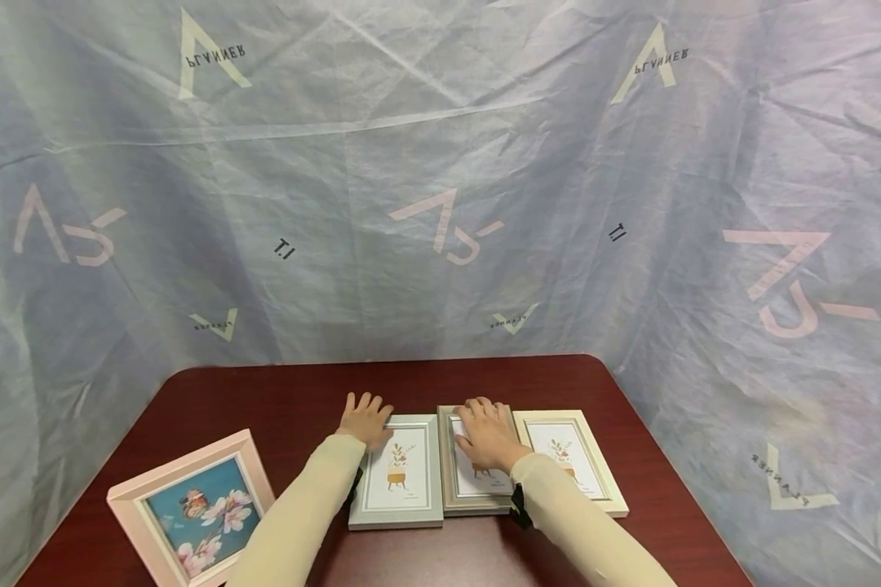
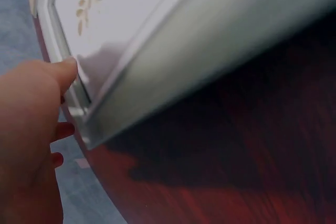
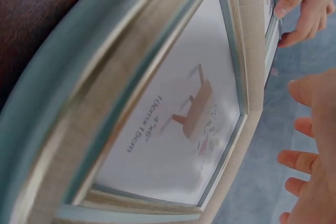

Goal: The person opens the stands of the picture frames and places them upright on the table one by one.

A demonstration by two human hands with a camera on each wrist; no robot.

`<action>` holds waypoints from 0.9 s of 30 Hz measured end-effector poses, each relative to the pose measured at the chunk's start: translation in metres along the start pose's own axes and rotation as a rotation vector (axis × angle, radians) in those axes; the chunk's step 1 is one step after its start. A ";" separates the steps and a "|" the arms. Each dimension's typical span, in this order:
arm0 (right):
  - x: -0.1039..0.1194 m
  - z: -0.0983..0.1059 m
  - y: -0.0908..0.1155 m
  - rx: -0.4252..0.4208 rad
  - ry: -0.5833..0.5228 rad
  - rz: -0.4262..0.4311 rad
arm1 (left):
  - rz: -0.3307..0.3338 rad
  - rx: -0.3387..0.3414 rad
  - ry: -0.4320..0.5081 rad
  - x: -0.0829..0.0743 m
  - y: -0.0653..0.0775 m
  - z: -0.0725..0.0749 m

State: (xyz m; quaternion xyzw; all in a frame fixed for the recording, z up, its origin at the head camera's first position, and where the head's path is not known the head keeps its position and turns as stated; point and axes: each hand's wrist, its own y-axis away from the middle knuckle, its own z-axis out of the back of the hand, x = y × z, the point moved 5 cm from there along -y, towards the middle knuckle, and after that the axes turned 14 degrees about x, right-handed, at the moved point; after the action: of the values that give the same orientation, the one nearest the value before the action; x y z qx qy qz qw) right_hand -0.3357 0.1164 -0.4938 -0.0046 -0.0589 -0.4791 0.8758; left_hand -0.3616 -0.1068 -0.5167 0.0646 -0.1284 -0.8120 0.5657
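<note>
My left hand (image 1: 365, 421) is at the far left corner of a pale grey-green picture frame (image 1: 437, 515) lying flat. In the left wrist view its thumb (image 2: 65, 72) rests over the frame's border, with other fingers at the outer edge. My right hand (image 1: 488, 436) hovers over the middle, taupe picture frame (image 1: 446, 465). The right wrist view shows its fingers (image 3: 296, 160) loosely extended past the far edge, apart from the border. A cream picture frame (image 1: 608, 473) lies to the right, partly behind the right wrist. All three hold similar plant prints.
A pink picture frame (image 1: 183, 465) with a butterfly and blossom picture stands tilted at the left, partly behind the left forearm. The dark red table (image 1: 301, 391) has rounded far corners. Grey printed cloth (image 1: 352, 204) hangs behind and on both sides.
</note>
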 end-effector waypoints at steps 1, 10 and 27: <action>0.000 0.000 0.001 -0.005 -0.003 0.004 | 0.003 0.001 -0.011 0.000 -0.001 -0.001; 0.003 -0.005 0.001 0.027 -0.049 0.004 | 0.003 -0.113 0.059 0.000 -0.003 -0.014; 0.005 -0.004 0.004 -0.001 -0.028 0.017 | 0.027 -0.196 0.044 0.002 -0.005 -0.018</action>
State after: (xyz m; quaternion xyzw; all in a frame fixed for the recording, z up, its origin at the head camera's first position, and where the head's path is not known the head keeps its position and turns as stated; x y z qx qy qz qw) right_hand -0.3294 0.1140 -0.4967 -0.0124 -0.0710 -0.4715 0.8789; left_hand -0.3623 -0.1097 -0.5349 0.0251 -0.0370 -0.8112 0.5830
